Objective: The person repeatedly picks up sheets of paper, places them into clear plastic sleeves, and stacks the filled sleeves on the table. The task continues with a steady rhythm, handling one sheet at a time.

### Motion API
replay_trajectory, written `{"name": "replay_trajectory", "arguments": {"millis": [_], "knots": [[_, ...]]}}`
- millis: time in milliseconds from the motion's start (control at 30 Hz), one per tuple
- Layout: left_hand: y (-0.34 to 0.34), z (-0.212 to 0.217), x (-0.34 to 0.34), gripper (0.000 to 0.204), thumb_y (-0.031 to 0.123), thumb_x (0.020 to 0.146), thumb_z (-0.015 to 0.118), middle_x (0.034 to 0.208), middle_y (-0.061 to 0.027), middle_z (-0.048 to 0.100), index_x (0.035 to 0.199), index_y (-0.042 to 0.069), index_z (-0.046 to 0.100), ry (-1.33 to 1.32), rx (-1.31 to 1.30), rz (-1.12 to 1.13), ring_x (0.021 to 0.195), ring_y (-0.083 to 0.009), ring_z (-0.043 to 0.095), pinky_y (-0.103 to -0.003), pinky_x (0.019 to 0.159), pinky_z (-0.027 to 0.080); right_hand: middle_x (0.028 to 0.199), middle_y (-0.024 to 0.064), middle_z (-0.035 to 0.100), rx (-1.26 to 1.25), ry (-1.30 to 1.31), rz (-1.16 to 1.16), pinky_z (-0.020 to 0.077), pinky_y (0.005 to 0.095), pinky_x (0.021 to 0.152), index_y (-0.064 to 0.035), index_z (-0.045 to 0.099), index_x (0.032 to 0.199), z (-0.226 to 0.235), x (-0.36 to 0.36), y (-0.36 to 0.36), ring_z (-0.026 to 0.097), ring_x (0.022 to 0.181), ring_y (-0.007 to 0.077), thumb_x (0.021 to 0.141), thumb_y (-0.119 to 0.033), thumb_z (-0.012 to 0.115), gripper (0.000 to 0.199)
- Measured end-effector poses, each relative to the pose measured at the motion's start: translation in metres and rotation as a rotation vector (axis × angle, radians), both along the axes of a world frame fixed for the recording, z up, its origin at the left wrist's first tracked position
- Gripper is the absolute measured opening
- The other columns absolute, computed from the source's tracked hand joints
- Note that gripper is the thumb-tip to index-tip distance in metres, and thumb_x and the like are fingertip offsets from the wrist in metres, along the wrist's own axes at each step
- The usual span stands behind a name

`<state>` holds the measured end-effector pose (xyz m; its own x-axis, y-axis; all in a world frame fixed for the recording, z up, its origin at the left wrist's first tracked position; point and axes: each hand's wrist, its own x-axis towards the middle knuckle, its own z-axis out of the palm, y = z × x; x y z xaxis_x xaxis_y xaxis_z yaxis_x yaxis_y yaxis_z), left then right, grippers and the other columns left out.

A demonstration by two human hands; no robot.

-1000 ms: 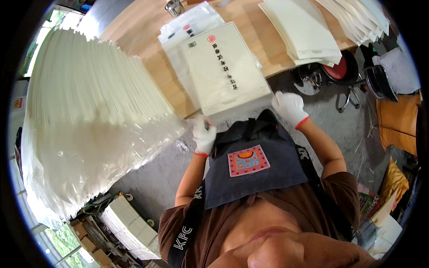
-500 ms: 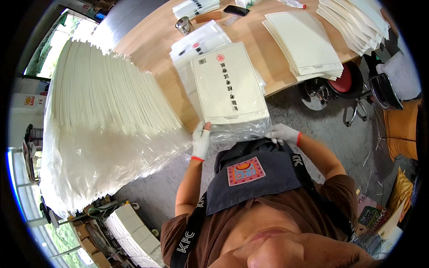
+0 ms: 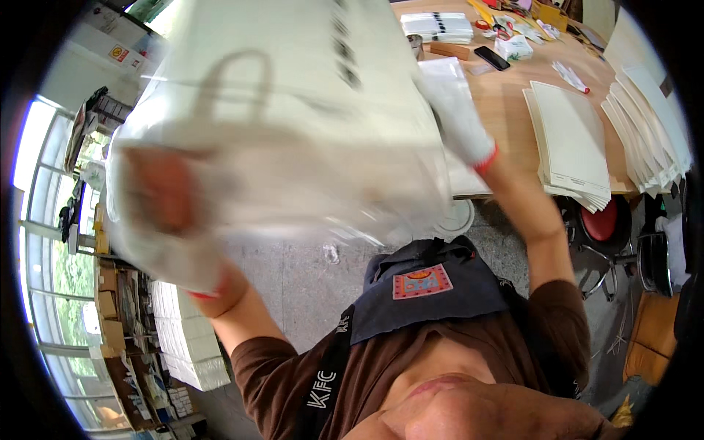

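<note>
Bagged packet [image 3: 293, 125] is up off the table [image 3: 506, 139] vs half a second ago: swung from mid-frame to upper left, now big and motion-blurred, top running out past the frame edge. Packet sits between the two hands, both in white gloves with red cuffs. Left hand [image 3: 169, 213] is on its lower-left corner, wrapped round it; reddish patch of bare digit shows there, pinching packet and clear film. Smeared, so exact finger spread unreadable. Right hand [image 3: 460, 117] lies along the packet's right edge, back of glove facing the camera, fingers pointing toward the top of the frame; tips hidden, can't tell whether they pinch or just press. Film hangs loose along the lower edge, above the dark apron [image 3: 422, 293]. Right of frame: sheet stack [image 3: 576, 143] on the table, fanned sheets [image 3: 645, 132] beyond it, phone [image 3: 491, 58] and brown block [image 3: 449, 50] near the top.
</note>
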<state>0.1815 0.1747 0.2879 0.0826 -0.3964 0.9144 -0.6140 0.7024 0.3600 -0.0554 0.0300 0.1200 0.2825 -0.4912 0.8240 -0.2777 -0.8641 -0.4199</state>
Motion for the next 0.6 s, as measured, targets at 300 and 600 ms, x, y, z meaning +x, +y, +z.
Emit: {"name": "replay_trajectory", "arguments": {"millis": [300, 600], "knots": [[-0.036, 0.126, 0.215, 0.043, 0.03, 0.089, 0.049, 0.115, -0.0141, 0.059, 0.126, 0.009, 0.056, -0.096, 0.267, 0.768, 0.102, -0.0228, 0.055, -0.031, 0.087, 0.041, 0.053, 0.0066, 0.052, 0.462, -0.142, 0.521, 0.0356, 0.0311, 0.034, -0.0083, 0.055, 0.068, 0.204, 0.158, -0.118, 0.044, 0.037, 0.0159, 0.086, -0.035, 0.059, 0.032], [-0.008, -0.103, 0.133, 0.051, 0.042, 0.09, 0.048, 0.101, -0.0164, 0.059, 0.118, 0.0, 0.05, -0.594, -0.111, 0.423, 0.099, -0.0289, 0.055, -0.041, 0.086, 0.047, 0.068, 0.0032, 0.056, 0.799, 0.002, 0.453, 0.044, 0.0242, 0.055, -0.0065, 0.063, 0.094, 0.13, 0.065, -0.029, 0.054, 0.061, 0.0111, 0.087, -0.052, 0.053, 0.048]]}}
